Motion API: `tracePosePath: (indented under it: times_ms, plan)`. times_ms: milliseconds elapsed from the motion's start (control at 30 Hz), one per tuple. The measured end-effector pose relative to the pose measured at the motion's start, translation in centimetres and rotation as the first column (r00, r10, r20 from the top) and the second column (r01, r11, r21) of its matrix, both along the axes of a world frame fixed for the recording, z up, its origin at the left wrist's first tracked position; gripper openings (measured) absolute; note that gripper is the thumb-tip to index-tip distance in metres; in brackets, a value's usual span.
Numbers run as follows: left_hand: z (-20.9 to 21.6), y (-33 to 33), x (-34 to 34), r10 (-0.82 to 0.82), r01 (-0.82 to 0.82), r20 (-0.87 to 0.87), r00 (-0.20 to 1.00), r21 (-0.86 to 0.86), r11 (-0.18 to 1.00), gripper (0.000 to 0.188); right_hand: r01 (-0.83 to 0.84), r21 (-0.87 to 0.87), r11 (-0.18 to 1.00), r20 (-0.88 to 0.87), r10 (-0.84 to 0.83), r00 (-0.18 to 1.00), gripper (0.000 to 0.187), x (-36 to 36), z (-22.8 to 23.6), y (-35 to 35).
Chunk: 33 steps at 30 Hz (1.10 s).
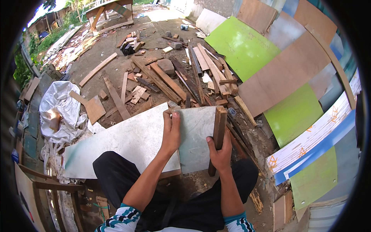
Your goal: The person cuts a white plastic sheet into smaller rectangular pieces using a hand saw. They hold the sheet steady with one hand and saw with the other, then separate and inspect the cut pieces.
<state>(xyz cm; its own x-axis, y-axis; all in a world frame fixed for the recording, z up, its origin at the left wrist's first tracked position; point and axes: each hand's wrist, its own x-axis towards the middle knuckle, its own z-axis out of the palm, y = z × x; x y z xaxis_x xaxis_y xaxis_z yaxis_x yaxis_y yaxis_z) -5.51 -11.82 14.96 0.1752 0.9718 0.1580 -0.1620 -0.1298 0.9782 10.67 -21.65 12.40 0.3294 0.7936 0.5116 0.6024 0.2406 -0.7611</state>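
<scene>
Wooden strip [220,125] clasped in curled right hand [221,154].

Near side: left board [123,135] and right board [197,135] side by side, just before the person's knees [115,167]. Left hand [172,131] at the seam between them, toward its far end; wooden bar [220,125] along the right board's right edge, right hand [220,154] around it. Beyond the boards, scrap timber [154,80] strewn over the ground [148,33], a stone [166,66] amid it. Sack [58,110] at left; wooden frame [56,186] nearer, same side. Overlapping sheets [286,73] line the right, near to far. Far left: table [105,8].
</scene>
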Motion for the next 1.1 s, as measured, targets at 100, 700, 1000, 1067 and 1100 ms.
tracePosePath:
  times_ms: [100,700,1000,1067,1100]
  plan:
    - [-0.1,0.2,0.1,0.042,-0.042,-0.002,0.999,0.053,0.998,0.046,0.029,0.02,0.999,0.028,-0.03,0.999,0.046,-0.2,-0.1,-0.1]
    - [-2.3,3.5,3.8,-0.18,0.416,0.626,0.759,-0.252,0.874,0.066,-0.471,-0.049,0.881,-0.82,0.234,0.522,0.036,5.5,2.1,-3.4]
    - [-5.4,4.0,4.3,-0.372,0.829,0.922,0.108,0.123,0.546,0.067,-0.397,-0.306,0.866,-0.584,0.159,0.796,0.045,2.5,0.1,-1.2]
    - [-5.1,4.0,3.6,-0.402,0.838,0.909,0.11,0.132,0.529,0.068,-0.385,-0.327,0.863,-0.536,0.166,0.828,0.045,2.0,0.8,-1.2]
    - [-4.9,4.0,3.3,-0.43,0.831,0.898,0.091,0.169,0.529,0.06,-0.366,-0.343,0.865,-0.516,0.152,0.843,0.046,1.9,1.1,-1.3]
